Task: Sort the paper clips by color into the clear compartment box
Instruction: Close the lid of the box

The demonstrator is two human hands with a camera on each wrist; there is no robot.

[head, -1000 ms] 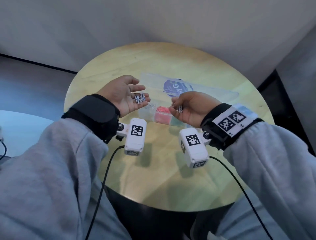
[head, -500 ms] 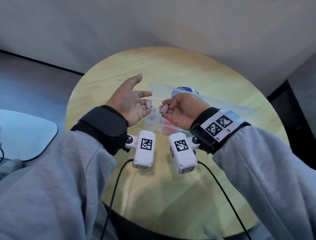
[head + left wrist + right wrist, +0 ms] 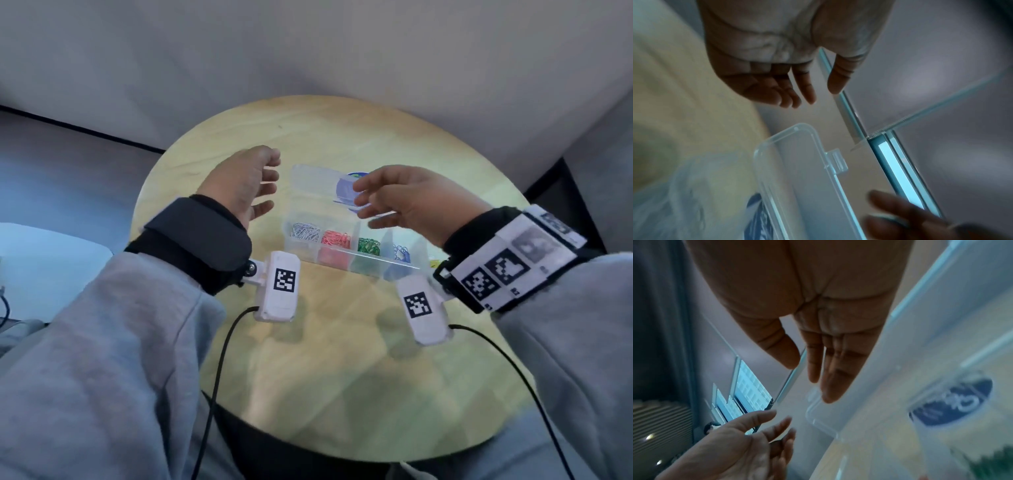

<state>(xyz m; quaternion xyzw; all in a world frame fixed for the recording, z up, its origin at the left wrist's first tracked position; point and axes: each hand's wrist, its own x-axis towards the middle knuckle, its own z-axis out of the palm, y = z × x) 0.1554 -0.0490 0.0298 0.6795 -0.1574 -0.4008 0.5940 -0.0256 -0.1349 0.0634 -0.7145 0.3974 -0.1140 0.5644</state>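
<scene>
- Two hands hover over the round table (image 3: pixel 308 359), fingers straight and spread, holding nothing: left hand (image 3: pixel 239 181), right hand (image 3: pixel 411 202).
- Between them lies the clear compartment box (image 3: pixel 352 255), silver, red, green, blue paper clips (image 3: pixel 335 238) in separate compartments.
- Behind, its lid (image 3: pixel 315 178) is open.

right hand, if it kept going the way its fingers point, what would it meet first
Probably the left hand. The right hand points left over the box's open lid, apparently above it, though depth is unclear.
</scene>
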